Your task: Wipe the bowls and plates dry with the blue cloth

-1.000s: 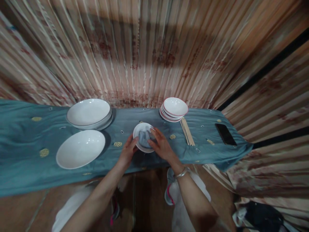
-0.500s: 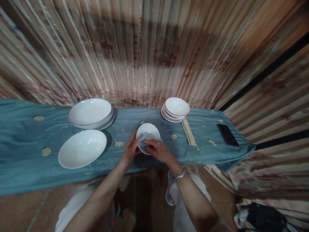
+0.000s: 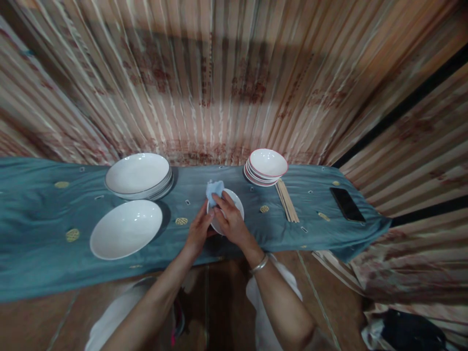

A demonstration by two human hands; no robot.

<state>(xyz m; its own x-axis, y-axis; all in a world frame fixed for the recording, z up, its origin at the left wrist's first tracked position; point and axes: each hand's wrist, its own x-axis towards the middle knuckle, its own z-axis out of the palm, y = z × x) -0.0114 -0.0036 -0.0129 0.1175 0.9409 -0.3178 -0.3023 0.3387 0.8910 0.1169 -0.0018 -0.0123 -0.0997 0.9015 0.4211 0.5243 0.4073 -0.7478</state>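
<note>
A small white bowl point(image 3: 237, 204) is held over the front part of the table. My left hand point(image 3: 199, 225) is closed on its left side, with the thumb by the rim and the other fingers partly hidden beneath. My right hand point(image 3: 229, 218) reaches across the bowl and presses a light blue cloth point(image 3: 215, 189) against the far left rim. Part of the cloth sticks up beyond the fingers. The bowl's inside is mostly covered by my right hand.
On the blue-green tablecloth point(image 3: 197, 175), a stack of large white plates point(image 3: 137, 174) and a single large white dish point(image 3: 126, 230) lie left. To the right are stacked red-rimmed bowls point(image 3: 268, 163), several wooden chopsticks point(image 3: 287, 202) and a black phone point(image 3: 346, 204). A pleated curtain point(image 3: 234, 97) hangs behind.
My right hand has moved the blue cloth from inside the bowl up to its far left rim. The left hand keeps its hold on the bowl.
</note>
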